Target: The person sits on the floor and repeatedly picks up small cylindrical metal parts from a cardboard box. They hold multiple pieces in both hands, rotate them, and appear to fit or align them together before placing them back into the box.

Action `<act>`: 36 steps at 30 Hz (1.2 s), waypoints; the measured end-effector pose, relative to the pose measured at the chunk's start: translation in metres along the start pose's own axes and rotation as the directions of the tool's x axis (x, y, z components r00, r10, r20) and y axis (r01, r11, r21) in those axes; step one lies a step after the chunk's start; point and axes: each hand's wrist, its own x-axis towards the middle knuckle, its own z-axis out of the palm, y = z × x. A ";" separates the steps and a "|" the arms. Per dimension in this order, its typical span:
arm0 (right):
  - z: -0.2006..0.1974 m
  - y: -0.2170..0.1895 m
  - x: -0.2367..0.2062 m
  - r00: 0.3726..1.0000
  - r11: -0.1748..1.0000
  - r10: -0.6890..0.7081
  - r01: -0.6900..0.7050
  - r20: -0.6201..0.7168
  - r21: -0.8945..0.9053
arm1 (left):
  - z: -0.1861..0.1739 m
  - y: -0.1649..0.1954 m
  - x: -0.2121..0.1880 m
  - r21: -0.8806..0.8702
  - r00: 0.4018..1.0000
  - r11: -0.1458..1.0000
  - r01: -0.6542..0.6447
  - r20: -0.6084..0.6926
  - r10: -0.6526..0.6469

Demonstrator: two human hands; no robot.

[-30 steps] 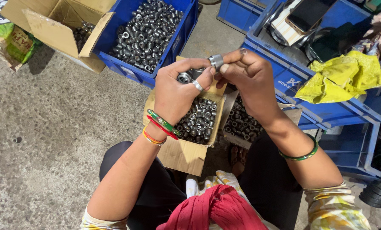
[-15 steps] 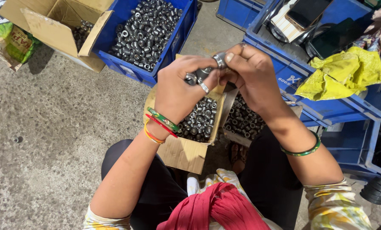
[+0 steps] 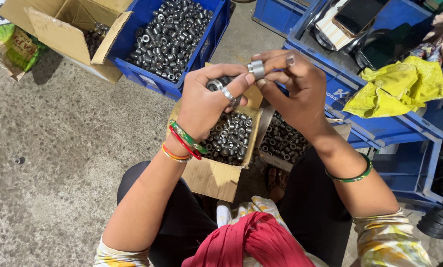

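My left hand [image 3: 209, 101] and my right hand [image 3: 293, 86] meet over a small cardboard box [image 3: 214, 175] full of small metal bushings [image 3: 229, 138]. Between the fingertips of both hands sits one silver metal bushing [image 3: 256, 69]. More bushings [image 3: 216, 85] are cupped in my left palm, partly hidden by the fingers. A ring is on a left finger; coloured bangles circle the left wrist and a green bangle the right.
A second box of dark metal parts [image 3: 283, 141] lies under my right forearm. A blue crate [image 3: 174, 37] heaped with bushings stands ahead, an open cardboard box [image 3: 65, 34] to its left. Blue crates [image 3: 374, 118] with a yellow cloth [image 3: 397, 89] and a phone [image 3: 357, 15] are at right. Concrete floor [image 3: 58, 163] lies left.
Both hands have stayed together over the box, drifting slightly; the fingers have turned the single bushing between them.
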 end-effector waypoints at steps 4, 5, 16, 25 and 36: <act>0.000 0.005 -0.003 0.996 0.981 0.086 -0.080 -0.026 0.177 | -0.001 0.001 -0.002 0.305 0.968 0.920 -0.245 0.023 0.251; -0.001 0.006 -0.003 0.993 0.971 0.113 -0.106 -0.020 0.212 | 0.001 0.001 -0.003 0.428 0.926 0.832 -0.353 0.033 0.375; -0.010 0.012 -0.002 0.858 0.652 0.500 -0.461 0.116 0.601 | 0.005 0.010 -0.013 0.685 0.849 0.557 -0.469 0.176 0.499; -0.007 0.003 -0.003 0.997 0.998 -0.068 0.068 -0.046 0.011 | -0.004 0.000 0.000 -0.150 0.991 0.988 0.047 0.128 -0.028; -0.013 -0.012 0.003 0.914 0.830 -0.402 0.387 0.049 -0.402 | -0.005 0.006 -0.005 -0.315 0.952 0.907 0.281 0.211 -0.222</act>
